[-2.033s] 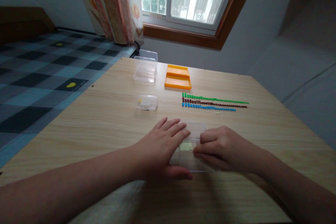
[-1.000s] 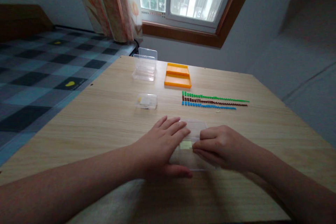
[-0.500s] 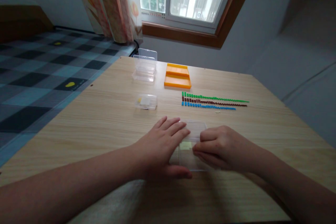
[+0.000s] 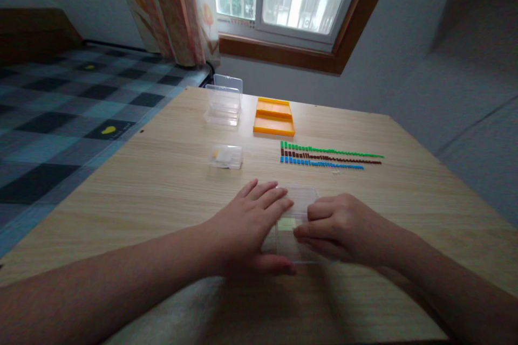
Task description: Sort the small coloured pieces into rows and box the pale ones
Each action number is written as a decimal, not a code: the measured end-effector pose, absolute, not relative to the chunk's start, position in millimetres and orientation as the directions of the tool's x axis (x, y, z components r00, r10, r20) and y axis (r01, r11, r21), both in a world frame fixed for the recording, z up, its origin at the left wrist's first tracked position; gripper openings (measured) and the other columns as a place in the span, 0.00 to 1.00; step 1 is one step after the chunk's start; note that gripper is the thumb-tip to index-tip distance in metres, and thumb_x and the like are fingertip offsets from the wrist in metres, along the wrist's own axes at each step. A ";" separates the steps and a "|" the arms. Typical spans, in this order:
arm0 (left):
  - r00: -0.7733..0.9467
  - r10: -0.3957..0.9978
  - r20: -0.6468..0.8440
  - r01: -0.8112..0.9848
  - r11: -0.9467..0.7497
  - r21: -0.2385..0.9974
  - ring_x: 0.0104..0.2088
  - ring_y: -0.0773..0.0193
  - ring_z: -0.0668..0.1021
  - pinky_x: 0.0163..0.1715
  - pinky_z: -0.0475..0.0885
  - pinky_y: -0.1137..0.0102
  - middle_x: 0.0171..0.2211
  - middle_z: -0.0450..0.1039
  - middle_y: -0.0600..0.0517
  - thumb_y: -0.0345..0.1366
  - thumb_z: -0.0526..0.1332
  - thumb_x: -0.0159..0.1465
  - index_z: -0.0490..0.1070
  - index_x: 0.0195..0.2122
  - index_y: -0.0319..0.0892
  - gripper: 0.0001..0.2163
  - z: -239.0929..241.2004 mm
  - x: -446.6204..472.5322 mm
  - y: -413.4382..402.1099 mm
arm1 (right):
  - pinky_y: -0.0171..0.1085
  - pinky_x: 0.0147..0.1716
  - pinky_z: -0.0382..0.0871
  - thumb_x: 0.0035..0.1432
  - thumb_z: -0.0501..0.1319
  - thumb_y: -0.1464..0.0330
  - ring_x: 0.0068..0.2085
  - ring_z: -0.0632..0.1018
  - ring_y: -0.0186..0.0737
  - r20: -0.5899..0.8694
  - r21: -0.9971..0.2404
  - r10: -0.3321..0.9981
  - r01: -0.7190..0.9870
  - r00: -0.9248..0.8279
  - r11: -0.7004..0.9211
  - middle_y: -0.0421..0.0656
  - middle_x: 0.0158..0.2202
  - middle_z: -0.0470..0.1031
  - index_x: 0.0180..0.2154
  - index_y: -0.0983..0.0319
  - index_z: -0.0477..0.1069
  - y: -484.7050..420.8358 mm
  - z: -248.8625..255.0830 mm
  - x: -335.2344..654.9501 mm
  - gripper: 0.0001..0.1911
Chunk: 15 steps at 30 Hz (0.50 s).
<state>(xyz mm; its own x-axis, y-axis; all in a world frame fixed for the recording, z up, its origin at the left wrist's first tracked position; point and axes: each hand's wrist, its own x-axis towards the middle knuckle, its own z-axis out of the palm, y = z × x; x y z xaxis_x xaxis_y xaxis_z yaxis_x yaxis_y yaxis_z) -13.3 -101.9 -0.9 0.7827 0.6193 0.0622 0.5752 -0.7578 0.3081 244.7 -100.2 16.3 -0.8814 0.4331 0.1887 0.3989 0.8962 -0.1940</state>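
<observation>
A flat clear plastic box (image 4: pixel 300 200) lies on the wooden table (image 4: pixel 162 194) in front of me, with a pale yellow-green patch (image 4: pixel 286 224) showing inside it. My left hand (image 4: pixel 247 226) rests flat on the box's left side, fingers stretched out, thumb along the near edge. My right hand (image 4: pixel 338 228) sits on the box's right side with its fingers curled and pressed together at the patch; what they pinch, if anything, is hidden.
Farther back lie three rows of small green, brown and blue pieces (image 4: pixel 324 155), an orange tray (image 4: pixel 274 117), a small clear box (image 4: pixel 225 156) and a larger open clear box (image 4: pixel 224 101). A bed with a checked cover (image 4: pixel 60 108) stands left.
Almost nothing differs. My right hand's fingertips have crept slightly left over the patch; the left hand and the box stay where they were.
</observation>
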 end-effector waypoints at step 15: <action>0.775 0.632 -0.002 0.602 -0.738 0.304 0.71 0.36 0.59 0.69 0.49 0.39 0.70 0.58 0.36 0.66 0.67 0.57 0.61 0.68 0.39 0.46 4.2 -14.2 -100.9 | 0.31 0.26 0.62 0.65 0.64 0.66 0.26 0.73 0.31 0.642 -0.254 0.696 0.767 -0.321 0.589 0.42 0.27 0.78 0.37 0.63 0.82 -49.0 43.2 307.2 0.09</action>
<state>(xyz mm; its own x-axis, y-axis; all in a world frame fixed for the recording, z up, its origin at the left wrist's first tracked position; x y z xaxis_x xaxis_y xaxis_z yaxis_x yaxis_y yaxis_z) -14.2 -100.9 4.2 0.7750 0.6319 -0.0020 0.6025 -0.7380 0.3041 307.2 -49.0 43.2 -0.3212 0.6957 0.6425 0.7671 0.5890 -0.2543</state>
